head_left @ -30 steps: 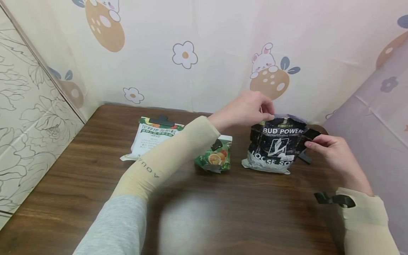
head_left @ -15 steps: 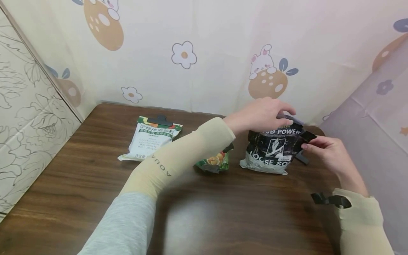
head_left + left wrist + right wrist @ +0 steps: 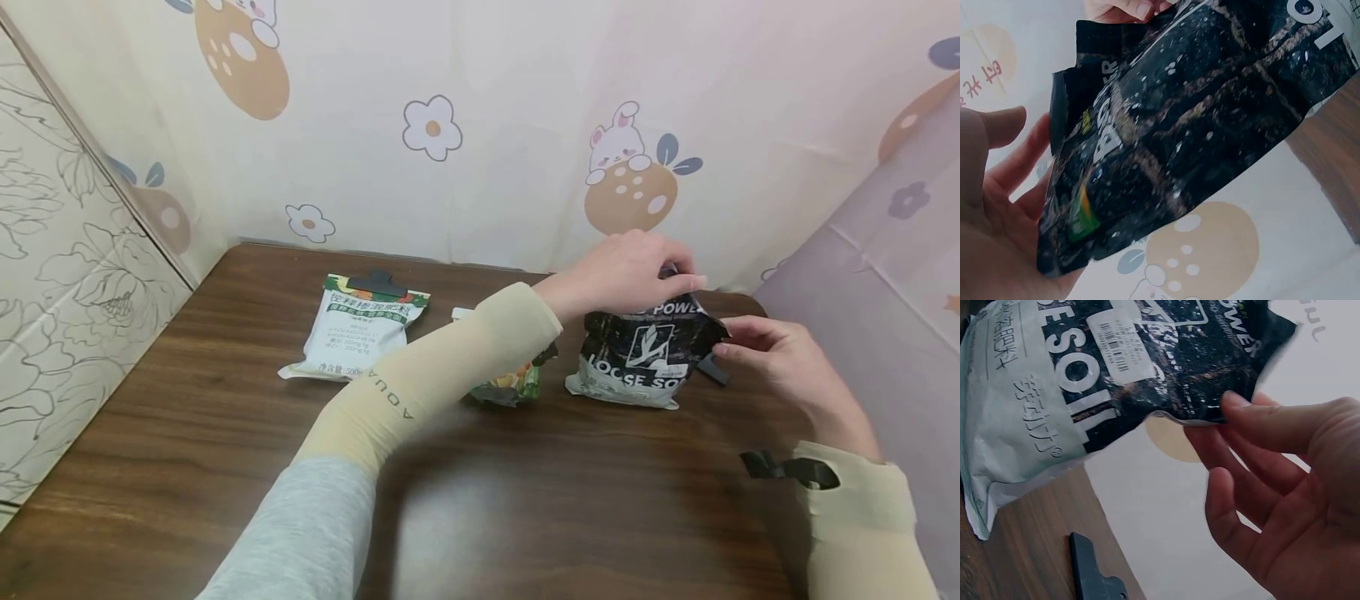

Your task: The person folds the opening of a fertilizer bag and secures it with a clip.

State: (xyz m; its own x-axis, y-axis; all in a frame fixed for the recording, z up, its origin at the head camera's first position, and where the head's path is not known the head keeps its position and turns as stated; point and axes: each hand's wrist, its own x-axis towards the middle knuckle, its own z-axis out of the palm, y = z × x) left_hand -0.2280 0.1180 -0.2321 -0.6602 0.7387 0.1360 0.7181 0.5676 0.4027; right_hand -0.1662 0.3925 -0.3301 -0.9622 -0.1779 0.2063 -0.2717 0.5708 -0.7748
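A black-and-white bag of loose soil stands upright on the table, its upper edge bent over. My left hand reaches across to its top, fingers behind the edge and thumb in front. In the left wrist view those fingers go behind the black plastic, partly hidden by it. My right hand pinches the bag's upper right corner between thumb and fingers, clearest in the right wrist view, where the other fingers are loosely bent. A dark clip lies on the table beside the bag.
A white fertilizer bag with a dark clip on its top sits at the left. Between the bags is a small green pouch with fruit pictures, partly hidden by my left forearm. A patterned curtain hangs behind the wooden table.
My left hand has moved right along the soil bag's top. The top now bends lower, hiding more of its upper lettering. My right hand stays at the right corner, where the flap sticks out less.
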